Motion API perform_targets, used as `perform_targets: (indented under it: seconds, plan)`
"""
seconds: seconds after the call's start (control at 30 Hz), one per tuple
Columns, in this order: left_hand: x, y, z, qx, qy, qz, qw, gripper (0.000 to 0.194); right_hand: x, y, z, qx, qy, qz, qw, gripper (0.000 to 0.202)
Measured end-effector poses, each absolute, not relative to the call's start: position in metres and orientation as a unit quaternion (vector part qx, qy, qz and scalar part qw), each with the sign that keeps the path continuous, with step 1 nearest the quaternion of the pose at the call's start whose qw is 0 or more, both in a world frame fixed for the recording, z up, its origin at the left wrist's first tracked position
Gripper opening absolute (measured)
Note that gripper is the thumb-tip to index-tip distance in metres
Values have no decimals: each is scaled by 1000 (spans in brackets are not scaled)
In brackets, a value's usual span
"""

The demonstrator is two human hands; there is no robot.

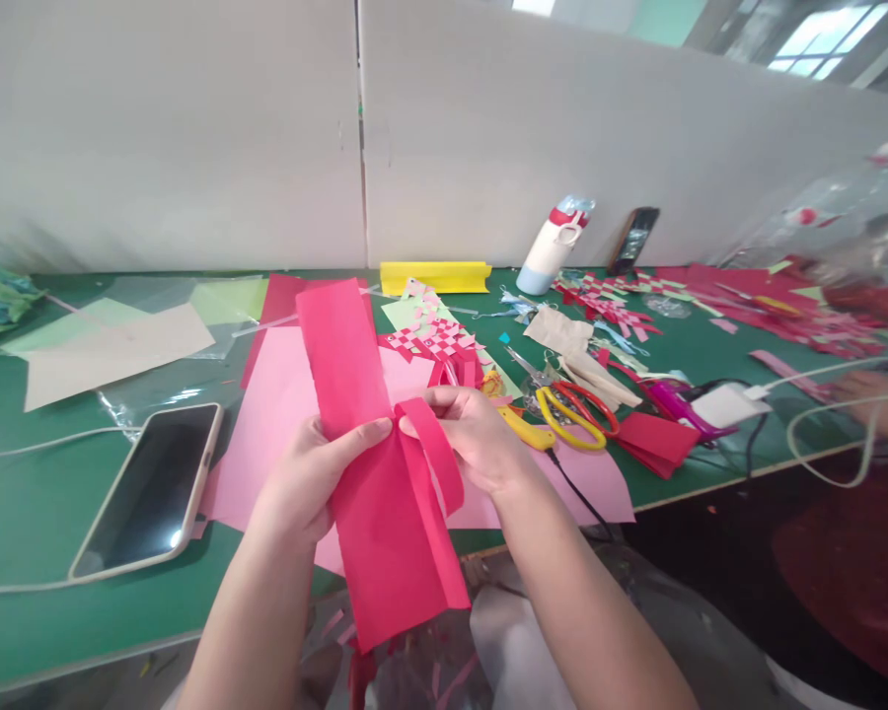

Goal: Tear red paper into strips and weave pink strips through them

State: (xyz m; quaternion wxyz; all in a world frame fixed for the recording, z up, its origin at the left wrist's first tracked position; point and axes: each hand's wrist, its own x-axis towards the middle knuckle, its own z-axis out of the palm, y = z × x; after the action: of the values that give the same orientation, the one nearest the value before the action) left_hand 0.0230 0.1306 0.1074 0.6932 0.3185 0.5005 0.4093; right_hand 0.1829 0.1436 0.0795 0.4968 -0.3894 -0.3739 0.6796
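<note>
A long sheet of red paper [385,532] is held up in front of me, tilted over the table edge. My left hand [303,473] pinches its left side, thumb lying on the front face. With thumb and fingers closed, my right hand [474,439] grips a narrow strip [442,463] along the sheet's right side. That strip is partly separated and curls over in a loop, its lower part still running down the sheet's edge. Pink paper sheets [266,394] lie on the table beneath my hands. The fingertips behind the red paper are hidden.
A smartphone [148,493] with a cable lies at left. To the right are yellow-handled scissors [569,419], a yellow glue gun [525,431], woven paper pieces [440,340] and a bottle [555,247]. Another person's hand [877,404] shows at far right.
</note>
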Motion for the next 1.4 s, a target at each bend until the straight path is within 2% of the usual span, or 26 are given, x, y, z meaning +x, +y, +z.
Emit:
perform_targets:
  seconds: [0.4,0.7,1.4]
  plan:
    - [23,128,111,309,517,416,681,34,184,142,82,-345,-409,689,489,18]
    - [23,130,110,310,524,414,677,42,184,143,81,-377,-392,689,478,22]
    - [22,131,111,319,538,395,673,38,185,143,80,-357,-412,685,483,19]
